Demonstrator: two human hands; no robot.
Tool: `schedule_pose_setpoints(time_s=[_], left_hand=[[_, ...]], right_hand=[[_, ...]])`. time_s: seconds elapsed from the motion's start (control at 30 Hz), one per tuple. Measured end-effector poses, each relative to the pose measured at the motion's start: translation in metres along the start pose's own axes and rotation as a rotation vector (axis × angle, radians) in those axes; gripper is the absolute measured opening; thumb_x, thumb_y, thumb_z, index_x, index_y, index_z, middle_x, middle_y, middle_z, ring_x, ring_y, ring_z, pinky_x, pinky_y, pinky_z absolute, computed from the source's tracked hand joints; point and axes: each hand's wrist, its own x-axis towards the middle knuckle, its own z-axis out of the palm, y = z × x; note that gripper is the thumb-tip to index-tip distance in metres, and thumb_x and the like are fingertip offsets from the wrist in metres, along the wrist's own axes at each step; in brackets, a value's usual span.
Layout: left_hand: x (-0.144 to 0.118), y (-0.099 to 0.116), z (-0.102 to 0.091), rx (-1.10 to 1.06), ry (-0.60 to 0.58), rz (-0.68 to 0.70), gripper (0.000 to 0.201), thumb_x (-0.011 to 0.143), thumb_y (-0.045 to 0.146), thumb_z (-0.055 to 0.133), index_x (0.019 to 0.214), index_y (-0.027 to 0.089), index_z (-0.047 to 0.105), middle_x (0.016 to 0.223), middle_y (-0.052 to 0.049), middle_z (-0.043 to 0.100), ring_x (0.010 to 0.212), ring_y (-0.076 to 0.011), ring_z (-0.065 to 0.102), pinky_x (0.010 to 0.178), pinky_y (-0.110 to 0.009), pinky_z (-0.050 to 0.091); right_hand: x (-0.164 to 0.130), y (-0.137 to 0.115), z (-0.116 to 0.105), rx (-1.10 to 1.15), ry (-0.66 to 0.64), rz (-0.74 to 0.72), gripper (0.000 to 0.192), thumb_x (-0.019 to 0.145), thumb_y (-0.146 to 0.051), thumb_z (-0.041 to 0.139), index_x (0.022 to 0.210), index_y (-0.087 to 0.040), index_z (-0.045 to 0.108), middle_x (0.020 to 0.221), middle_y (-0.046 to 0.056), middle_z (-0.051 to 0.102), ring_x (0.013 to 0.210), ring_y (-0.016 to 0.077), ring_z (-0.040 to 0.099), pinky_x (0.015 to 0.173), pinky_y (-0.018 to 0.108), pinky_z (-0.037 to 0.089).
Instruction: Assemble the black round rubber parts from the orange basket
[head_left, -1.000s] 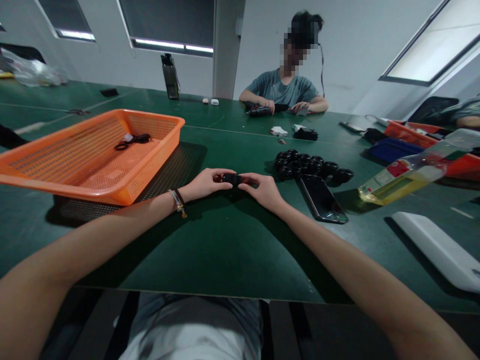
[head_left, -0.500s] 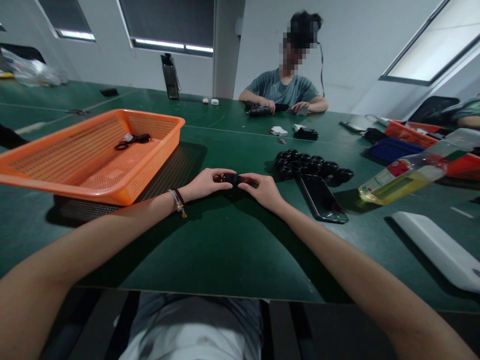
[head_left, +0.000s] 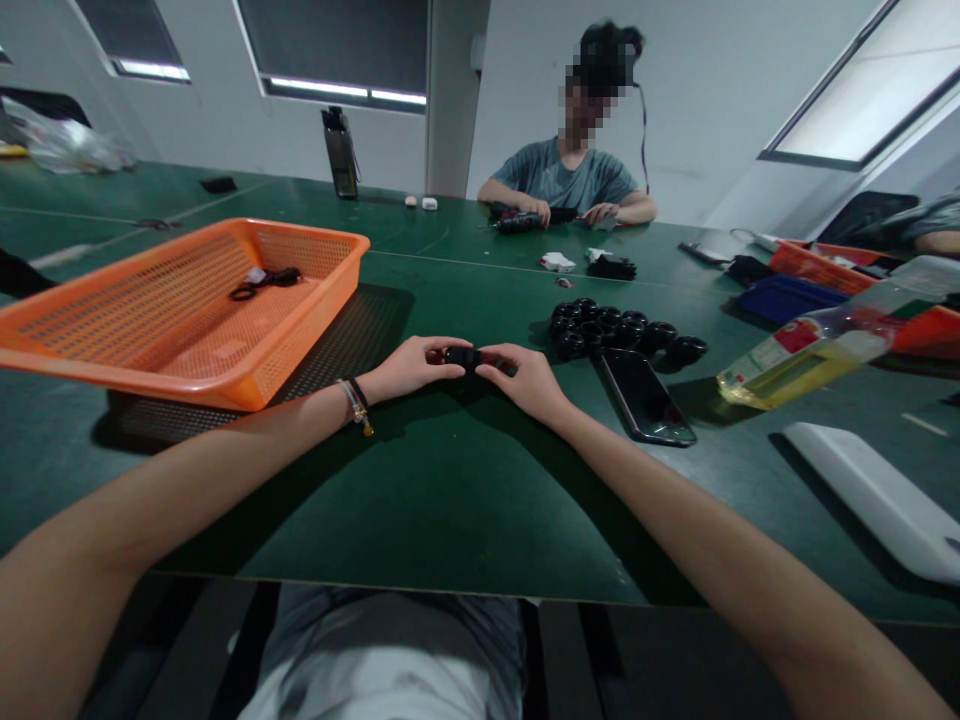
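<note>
Nothing has moved much since a moment ago: our two hands sit in the same spot, and only the person across from us has shifted their head a tiny bit.

Closest to us are our lap and our two bare arms, reaching out over the green table (head_left: 450, 500). Our left hand (head_left: 409, 368) and our right hand (head_left: 525, 380) meet in the middle of the table. Both are curled shut on a small black part (head_left: 463, 357), pinching it between the fingertips, one hand on each end. It sits just above the table top. A bracelet (head_left: 355, 400) goes round our left wrist.

Just to the right of our right hand lies a dark phone (head_left: 645, 395), flat on the table. Behind it is a pile of black rings (head_left: 619, 330), all packed close together. Near us on the far right lies a flat white thing (head_left: 877, 500). Past it a bottle of yellow liquid (head_left: 817, 350) lies tipped on its side.

On the left sits a big orange basket (head_left: 247, 380) on a dark mat. Some small black bits (head_left: 266, 280) lie inside it.

Far across the table a person in a grey shirt (head_left: 570, 180) sits with both hands on a dark tool. A dark bottle (head_left: 341, 155) stands to the left of them.
</note>
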Motion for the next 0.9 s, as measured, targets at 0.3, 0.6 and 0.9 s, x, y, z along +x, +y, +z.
schedule_pose_setpoints(time_s=[0.3,0.6,0.9], left_hand=[[0.0008,-0.0011,0.0,0.013,0.003,0.001,0.051,0.069,0.036,0.063,0.115,0.015,0.057,0.104,-0.008,0.065,0.09,-0.019,0.06,0.084,-0.035,0.046],[-0.0005,0.0023,0.0,0.044,-0.019,0.009,0.048,0.071,0.036,0.062,0.114,0.015,0.058,0.105,-0.007,0.065,0.092,-0.0191,0.06,0.086,-0.035,0.046],[0.0002,0.0007,0.0,0.027,-0.012,0.014,0.05,0.069,0.036,0.063,0.114,0.015,0.058,0.106,-0.007,0.065,0.093,-0.0192,0.06,0.086,-0.035,0.045]], right_hand=[[-0.0002,-0.0011,0.0003,-0.016,0.05,-0.042,0.021,0.074,-0.026,0.062,0.094,-0.02,0.065,0.098,0.006,0.062,0.068,0.0119,0.057,0.055,0.025,0.048],[-0.0005,-0.0024,-0.0006,0.01,0.01,-0.073,0.025,0.067,-0.019,0.065,0.092,-0.018,0.06,0.086,0.004,0.065,0.078,0.0171,0.059,0.06,0.028,0.046],[0.0001,-0.0024,-0.0007,0.008,0.004,-0.063,0.023,0.067,-0.019,0.065,0.09,-0.02,0.061,0.086,0.003,0.065,0.079,0.0174,0.059,0.063,0.029,0.047]])
